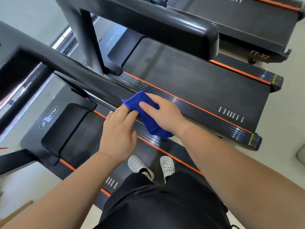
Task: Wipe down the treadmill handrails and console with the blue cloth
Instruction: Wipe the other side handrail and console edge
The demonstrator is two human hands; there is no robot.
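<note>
A blue cloth (149, 116) is bunched at the near end of the treadmill's black right handrail (79, 71), which runs from the upper left towards the middle of the head view. My right hand (162, 113) grips the cloth, thumb on top. My left hand (118, 129) holds the cloth's left edge with its fingertips, right beside the other hand. Both hands hide the handrail's end. At the far left edge sits the console (11, 66), only partly in view.
I stand on the treadmill belt (92, 134) in white clogs (138, 166). A second treadmill (189, 80) lies close on the right, its thick handrail (165, 25) overhead; a third treadmill (247, 17) is beyond. Pale floor (288, 113) shows at the right.
</note>
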